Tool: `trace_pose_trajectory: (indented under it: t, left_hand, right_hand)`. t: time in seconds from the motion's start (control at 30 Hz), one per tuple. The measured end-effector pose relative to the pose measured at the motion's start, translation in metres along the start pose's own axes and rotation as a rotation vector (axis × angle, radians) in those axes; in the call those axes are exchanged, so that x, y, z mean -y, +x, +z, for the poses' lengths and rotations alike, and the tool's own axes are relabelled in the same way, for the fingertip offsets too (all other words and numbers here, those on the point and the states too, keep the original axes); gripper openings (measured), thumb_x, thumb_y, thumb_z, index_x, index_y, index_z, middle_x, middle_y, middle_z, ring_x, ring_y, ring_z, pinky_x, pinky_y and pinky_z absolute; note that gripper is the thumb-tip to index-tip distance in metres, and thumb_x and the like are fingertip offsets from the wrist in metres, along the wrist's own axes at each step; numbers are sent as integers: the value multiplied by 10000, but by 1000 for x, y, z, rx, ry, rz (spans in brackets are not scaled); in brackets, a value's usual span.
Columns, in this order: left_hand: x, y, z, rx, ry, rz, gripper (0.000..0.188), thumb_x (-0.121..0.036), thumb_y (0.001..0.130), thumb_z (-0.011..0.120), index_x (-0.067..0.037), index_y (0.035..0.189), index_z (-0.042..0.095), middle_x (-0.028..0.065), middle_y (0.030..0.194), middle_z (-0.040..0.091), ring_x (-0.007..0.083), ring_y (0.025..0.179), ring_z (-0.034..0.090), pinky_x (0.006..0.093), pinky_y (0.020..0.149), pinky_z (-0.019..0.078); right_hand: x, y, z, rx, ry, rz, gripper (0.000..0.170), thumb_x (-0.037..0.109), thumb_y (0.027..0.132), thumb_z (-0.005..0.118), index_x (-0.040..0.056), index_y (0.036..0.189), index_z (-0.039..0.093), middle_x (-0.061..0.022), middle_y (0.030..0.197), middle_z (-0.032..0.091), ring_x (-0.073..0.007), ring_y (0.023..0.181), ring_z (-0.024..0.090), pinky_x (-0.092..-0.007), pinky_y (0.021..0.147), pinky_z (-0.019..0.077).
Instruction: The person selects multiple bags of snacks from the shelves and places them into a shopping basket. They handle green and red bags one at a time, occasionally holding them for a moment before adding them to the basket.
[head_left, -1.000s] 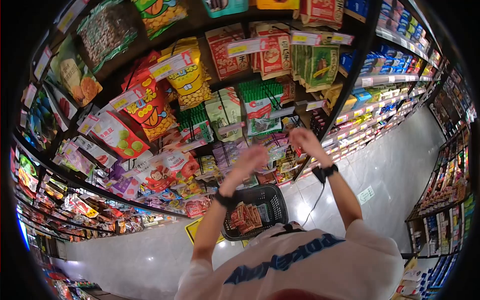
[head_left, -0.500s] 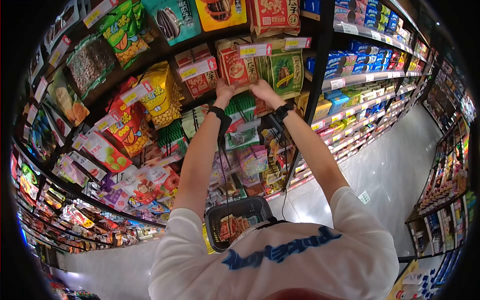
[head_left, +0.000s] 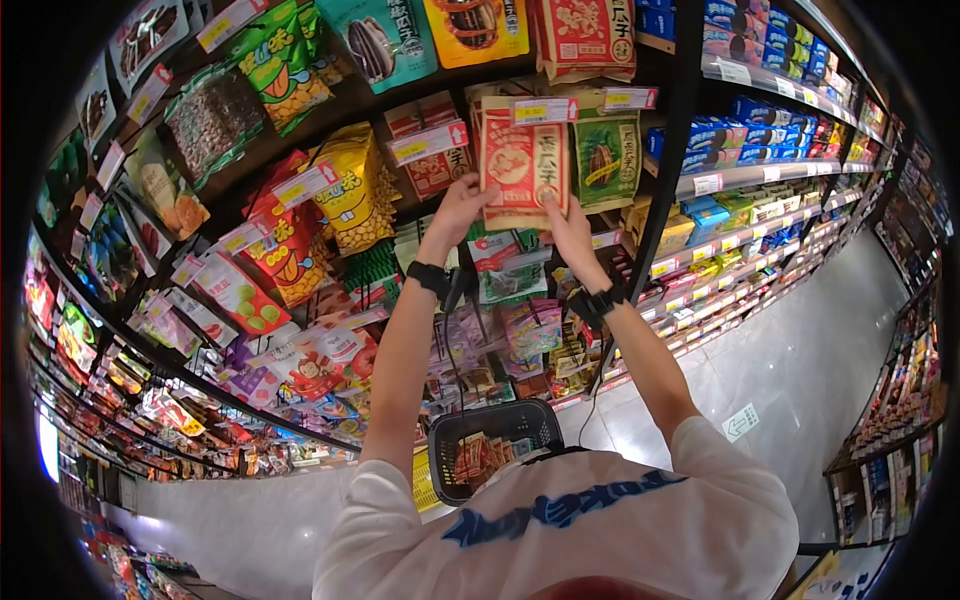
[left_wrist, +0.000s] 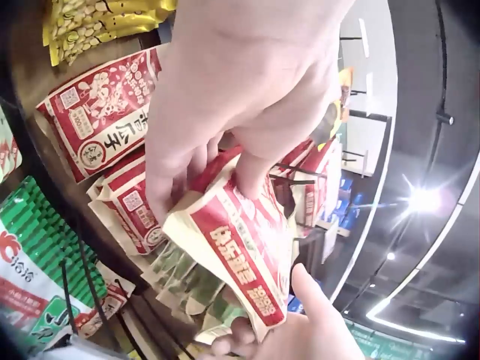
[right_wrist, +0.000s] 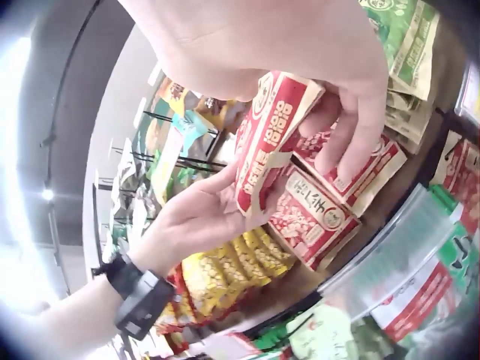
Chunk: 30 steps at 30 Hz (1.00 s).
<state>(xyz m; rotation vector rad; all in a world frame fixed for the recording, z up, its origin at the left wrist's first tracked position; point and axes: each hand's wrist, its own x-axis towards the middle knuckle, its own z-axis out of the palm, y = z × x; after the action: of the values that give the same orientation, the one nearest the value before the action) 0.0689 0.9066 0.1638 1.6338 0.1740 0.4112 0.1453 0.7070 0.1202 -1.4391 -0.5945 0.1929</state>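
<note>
Both hands hold a red and cream bag of melon seeds [head_left: 522,165] in front of the hanging rack. My left hand [head_left: 460,212] grips its lower left edge, and the fingers of my right hand [head_left: 574,242] pinch the lower right corner. In the left wrist view the bag's red side [left_wrist: 240,259] with white lettering faces the camera, with the thumb along it. From the right wrist the same bag [right_wrist: 274,127] appears edge-on between the two hands. Similar red bags [left_wrist: 105,105] hang just behind, and green seed bags [head_left: 608,160] hang to the right.
A dark shopping basket [head_left: 495,410] containing several red packets stands below the rack. Yellow snack bags [head_left: 352,190] hang at the left. Shelves of blue boxes [head_left: 775,125] line the right, behind a black upright [head_left: 668,170]. Price tags [head_left: 545,110] project from the rack.
My hands rose from lower on the rack to the red melon seed bag and took hold of its lower edge. The bag now stands out further from its neighbours.
</note>
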Motion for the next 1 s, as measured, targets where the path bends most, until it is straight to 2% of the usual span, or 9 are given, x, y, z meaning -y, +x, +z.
trace_pose_trajectory:
  t: [0.03,0.17,0.47,0.63,0.67,0.73,0.8,0.93,1.0]
  left_hand:
    - [-4,-13,1,93,-15,88,462,-215,910,666,41,1229,451,102,1034,671,146,922,645,289,733,526]
    - [-8,-50,3,142,-52,18,362,-217,945,619,-49,1228,467,62,1081,666,125,969,635,288,789,514]
    - [-50,-95,39,207,-175,66,410,-211,924,651,-26,1235,460,76,1113,650,128,988,626,301,821,519]
    - [-27,-144,47,220,-167,82,529,-175,885,691,22,1299,426,129,1233,582,150,1121,552,297,973,439]
    - [-23,-163,49,241,-292,33,588,-139,864,699,33,1336,393,115,1261,565,148,1136,540,290,977,435]
    - [6,-191,46,332,-356,-90,594,-55,836,696,-11,1353,406,63,1269,561,147,1129,550,293,956,454]
    - [54,-223,46,347,-331,-176,605,-14,816,685,-14,1354,409,58,1298,542,145,1147,543,301,956,461]
    - [143,-298,59,231,-617,-516,622,-19,821,655,-82,1378,387,58,1230,581,193,1135,572,344,863,531]
    - [155,-331,60,173,-711,-569,553,-30,815,668,-73,1325,460,60,1206,601,192,1085,603,346,844,535]
  right_hand:
    - [4,-9,0,11,47,-1,573,471,933,550,-14,1230,490,-129,926,644,-149,687,643,-281,517,510]
    - [13,-46,-3,36,183,-105,484,397,953,549,-7,1213,489,-145,995,653,-176,648,672,-268,486,558]
    - [59,-90,-24,27,298,-118,356,299,985,519,-8,1160,479,-124,890,667,-175,632,670,-254,517,553]
    - [48,-146,-30,22,251,-37,351,270,973,544,-7,1182,495,-102,962,656,-145,748,663,-251,585,546]
    - [44,-159,-29,6,240,-19,355,263,971,551,-9,1192,494,-97,985,652,-139,788,658,-252,624,544]
    - [20,-182,-35,36,96,-24,391,209,951,588,-19,1251,486,-72,1086,623,-111,1027,551,-254,896,434]
    - [7,-207,-21,-43,73,-100,351,186,937,606,-15,1214,525,-75,1111,613,-104,1036,541,-245,890,439]
    - [-60,-248,-21,180,-31,257,321,209,914,645,-15,1129,567,-50,965,650,-76,857,578,-226,753,472]
    - [-96,-270,-21,245,-231,402,340,302,886,677,-20,981,619,-2,733,603,-61,669,514,-225,608,423]
